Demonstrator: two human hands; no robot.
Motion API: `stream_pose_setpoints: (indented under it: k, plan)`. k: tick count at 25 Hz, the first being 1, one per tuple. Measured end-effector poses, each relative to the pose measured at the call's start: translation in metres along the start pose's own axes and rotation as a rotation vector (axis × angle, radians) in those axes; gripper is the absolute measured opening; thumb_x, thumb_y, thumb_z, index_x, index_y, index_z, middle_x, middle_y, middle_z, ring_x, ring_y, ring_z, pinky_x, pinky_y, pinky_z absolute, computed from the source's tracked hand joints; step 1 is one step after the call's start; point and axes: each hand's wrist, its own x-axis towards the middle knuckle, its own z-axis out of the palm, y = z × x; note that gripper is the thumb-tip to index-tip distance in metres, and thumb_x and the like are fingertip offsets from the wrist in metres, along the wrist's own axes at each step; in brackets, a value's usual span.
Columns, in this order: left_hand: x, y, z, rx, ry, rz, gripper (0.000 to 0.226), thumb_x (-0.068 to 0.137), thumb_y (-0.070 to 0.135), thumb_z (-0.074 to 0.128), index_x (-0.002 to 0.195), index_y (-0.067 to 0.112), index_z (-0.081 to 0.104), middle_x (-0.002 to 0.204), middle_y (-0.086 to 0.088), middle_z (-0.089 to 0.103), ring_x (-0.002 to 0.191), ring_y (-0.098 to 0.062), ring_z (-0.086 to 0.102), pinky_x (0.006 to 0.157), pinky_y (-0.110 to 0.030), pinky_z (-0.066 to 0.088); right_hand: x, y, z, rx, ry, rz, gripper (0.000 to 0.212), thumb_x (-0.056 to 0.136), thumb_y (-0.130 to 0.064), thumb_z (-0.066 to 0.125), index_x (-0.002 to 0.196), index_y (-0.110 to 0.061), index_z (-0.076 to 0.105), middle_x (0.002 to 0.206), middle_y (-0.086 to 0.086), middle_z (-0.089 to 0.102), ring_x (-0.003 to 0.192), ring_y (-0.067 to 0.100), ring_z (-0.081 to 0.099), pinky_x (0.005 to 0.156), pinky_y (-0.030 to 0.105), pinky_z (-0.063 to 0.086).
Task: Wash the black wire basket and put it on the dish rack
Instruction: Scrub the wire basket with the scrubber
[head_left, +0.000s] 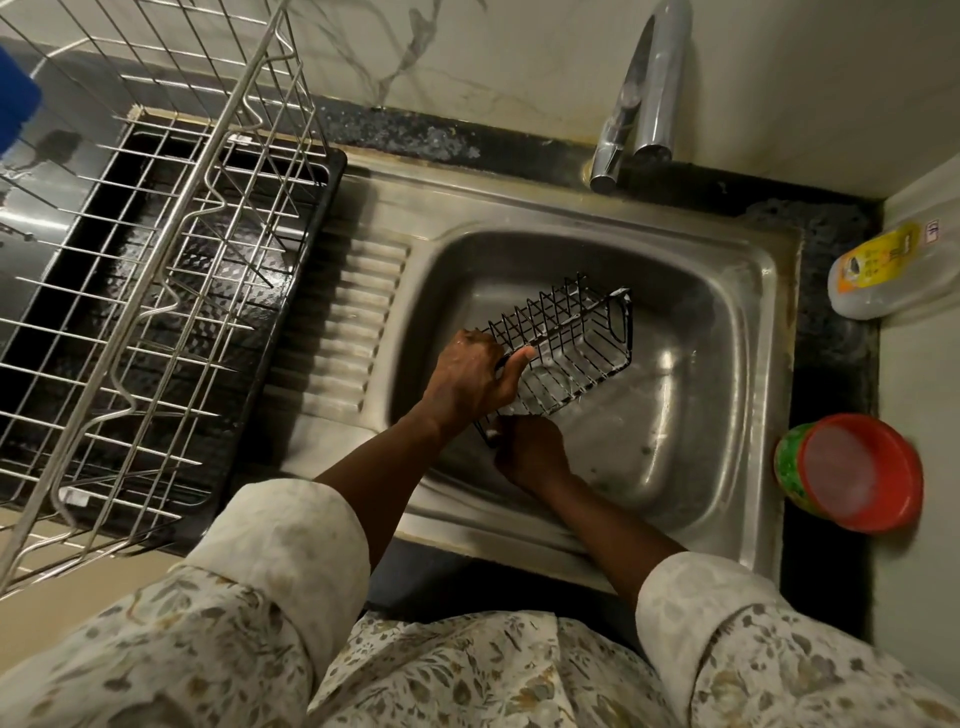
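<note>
The black wire basket (576, 343) is held tilted over the steel sink basin (691, 322), with white suds on its wires. My left hand (467, 376) grips its near long rim, thumb over the wire. Just below, my right hand (530, 452) is closed at the basket's lower near corner; whether it holds a scrubber is hidden. The steel dish rack (156, 260) stands to the left on a black drip tray (291, 291), with nothing in its near section.
The tap (644, 98) rises behind the basin; no water stream is visible. On the right counter stand a clear bottle with a yellow label (883, 270) and a green tub with a red lid (852, 473). A ribbed drainboard (353, 332) lies between rack and basin.
</note>
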Motion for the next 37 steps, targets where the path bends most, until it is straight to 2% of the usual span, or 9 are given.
stream_pose_setpoints:
  k: [7, 12, 17, 23, 27, 30, 32, 35, 37]
  plan:
    - [-0.001, 0.005, -0.001, -0.037, -0.02, -0.073, 0.064, 0.102, 0.052, 0.044, 0.048, 0.018, 0.042, 0.045, 0.002, 0.038, 0.043, -0.016, 0.036, 0.062, -0.029, 0.03, 0.006, 0.031, -0.019, -0.073, 0.15, 0.115, 0.022, 0.085, -0.015, 0.066, 0.105, -0.023, 0.071, 0.103, 0.004, 0.074, 0.101, 0.027, 0.068, 0.078, 0.03, 0.049]
    - [-0.003, 0.004, 0.002, -0.024, -0.018, -0.029, 0.064, 0.102, 0.05, 0.048, 0.049, 0.013, 0.05, 0.047, -0.002, 0.044, 0.046, -0.021, 0.043, 0.062, -0.031, 0.039, 0.004, 0.005, 0.0, -0.064, -0.042, -0.007, 0.02, 0.086, -0.029, 0.059, 0.1, -0.025, 0.073, 0.102, -0.002, 0.074, 0.099, 0.025, 0.068, 0.076, 0.027, 0.047]
    - [-0.004, 0.007, 0.001, -0.024, -0.005, -0.02, 0.063, 0.101, 0.048, 0.051, 0.049, 0.014, 0.05, 0.047, -0.002, 0.044, 0.047, -0.021, 0.042, 0.065, -0.027, 0.029, 0.005, 0.007, -0.001, 0.004, 0.018, 0.122, 0.015, 0.087, -0.031, 0.065, 0.097, -0.024, 0.074, 0.098, 0.001, 0.075, 0.097, 0.026, 0.068, 0.075, 0.029, 0.048]
    - [0.0, 0.005, -0.004, -0.039, -0.017, -0.035, 0.063, 0.101, 0.046, 0.054, 0.047, 0.014, 0.045, 0.045, -0.001, 0.039, 0.044, -0.018, 0.035, 0.061, -0.028, 0.024, 0.009, -0.004, -0.004, 0.341, -0.101, 0.313, 0.021, 0.09, -0.038, 0.064, 0.09, -0.023, 0.079, 0.105, 0.006, 0.074, 0.099, 0.027, 0.067, 0.078, 0.029, 0.048]
    - [0.002, 0.006, -0.009, -0.055, -0.034, -0.067, 0.064, 0.101, 0.047, 0.055, 0.047, 0.018, 0.036, 0.044, 0.003, 0.031, 0.043, -0.016, 0.032, 0.061, -0.026, 0.019, 0.015, -0.024, -0.02, 0.954, 0.038, 0.378, 0.036, 0.087, -0.009, 0.064, 0.053, -0.019, 0.062, 0.053, 0.0, 0.061, 0.055, 0.017, 0.053, 0.057, 0.037, 0.042]
    - [0.004, 0.006, -0.013, -0.07, -0.027, -0.114, 0.066, 0.1, 0.048, 0.055, 0.045, 0.018, 0.033, 0.043, 0.003, 0.03, 0.042, -0.016, 0.031, 0.058, -0.027, 0.02, 0.011, -0.04, -0.034, 1.187, 0.052, 0.361, 0.03, 0.086, 0.008, 0.049, 0.066, -0.011, 0.059, 0.052, 0.001, 0.048, 0.045, 0.008, 0.036, 0.046, 0.022, 0.027]
    - [0.004, 0.006, -0.014, -0.095, -0.016, -0.164, 0.068, 0.099, 0.048, 0.057, 0.045, 0.018, 0.029, 0.043, 0.003, 0.029, 0.04, -0.016, 0.029, 0.055, -0.027, 0.02, 0.008, -0.035, -0.037, 1.057, 0.04, 0.339, 0.03, 0.086, 0.005, 0.055, 0.064, -0.014, 0.06, 0.053, -0.004, 0.054, 0.048, 0.008, 0.044, 0.048, 0.021, 0.033]
    - [0.003, 0.005, -0.015, -0.103, -0.024, -0.195, 0.07, 0.1, 0.051, 0.054, 0.045, 0.017, 0.028, 0.042, 0.004, 0.026, 0.039, -0.015, 0.027, 0.055, -0.028, 0.02, 0.011, -0.014, -0.027, 0.408, -0.113, 0.281, 0.022, 0.091, -0.03, 0.065, 0.08, -0.014, 0.075, 0.085, 0.003, 0.074, 0.086, 0.022, 0.066, 0.074, 0.027, 0.048]
    - [0.004, 0.005, -0.015, -0.12, -0.036, -0.195, 0.07, 0.1, 0.051, 0.053, 0.045, 0.017, 0.026, 0.042, 0.004, 0.026, 0.038, -0.014, 0.027, 0.055, -0.03, 0.017, 0.009, -0.017, -0.025, 0.358, -0.137, 0.318, 0.027, 0.091, -0.037, 0.064, 0.085, -0.015, 0.078, 0.095, 0.007, 0.076, 0.097, 0.025, 0.066, 0.085, 0.031, 0.051]
